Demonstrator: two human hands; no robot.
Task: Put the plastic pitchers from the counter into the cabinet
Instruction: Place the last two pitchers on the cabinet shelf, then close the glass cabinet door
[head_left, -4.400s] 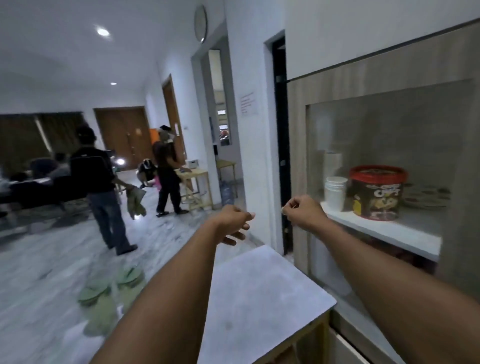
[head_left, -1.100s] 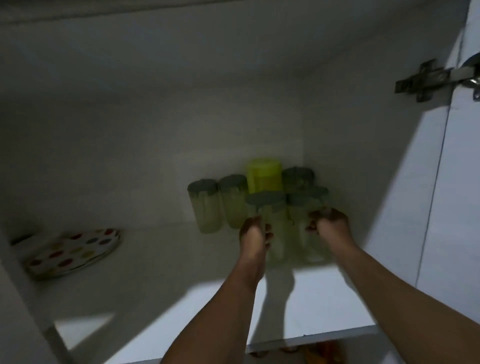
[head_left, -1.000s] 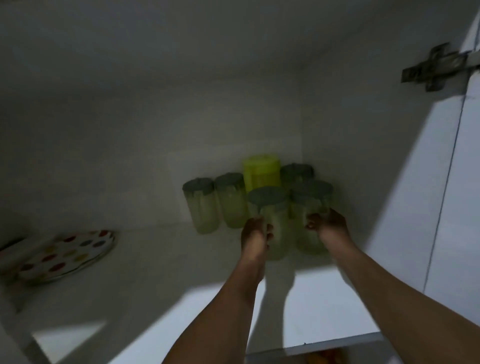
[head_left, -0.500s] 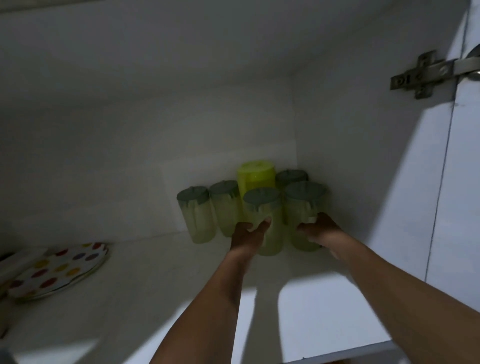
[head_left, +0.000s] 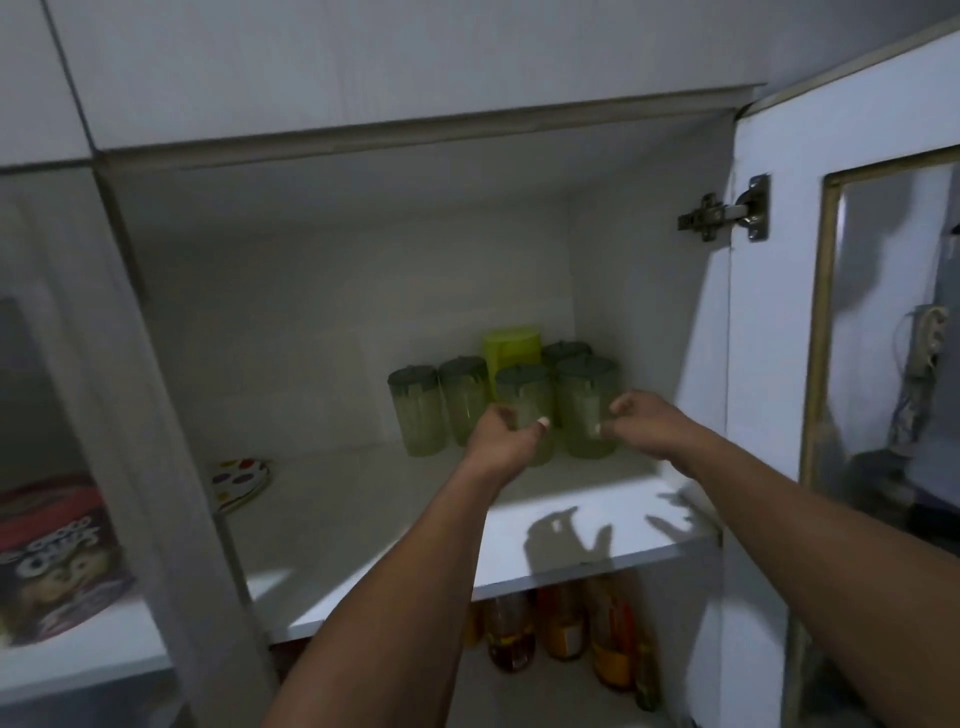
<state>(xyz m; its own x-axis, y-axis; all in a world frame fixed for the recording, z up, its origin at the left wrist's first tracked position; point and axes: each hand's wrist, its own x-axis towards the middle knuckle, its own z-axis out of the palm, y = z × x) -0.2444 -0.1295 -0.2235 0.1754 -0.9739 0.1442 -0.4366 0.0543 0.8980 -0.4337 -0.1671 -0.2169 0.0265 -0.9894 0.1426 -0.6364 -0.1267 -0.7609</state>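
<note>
Pale-green translucent plastic pitchers (head_left: 524, 410) stand far right on the white cabinet shelf (head_left: 363, 519); left hand (head_left: 501, 434) and right hand (head_left: 641, 423), fingers loosely curled, touch the two nearest.

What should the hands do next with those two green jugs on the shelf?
Probably let go and pull back. The left hand and right hand are at the two front pitchers, which already stand upright on the cabinet shelf beside the others, so nothing seems left to adjust.
</note>
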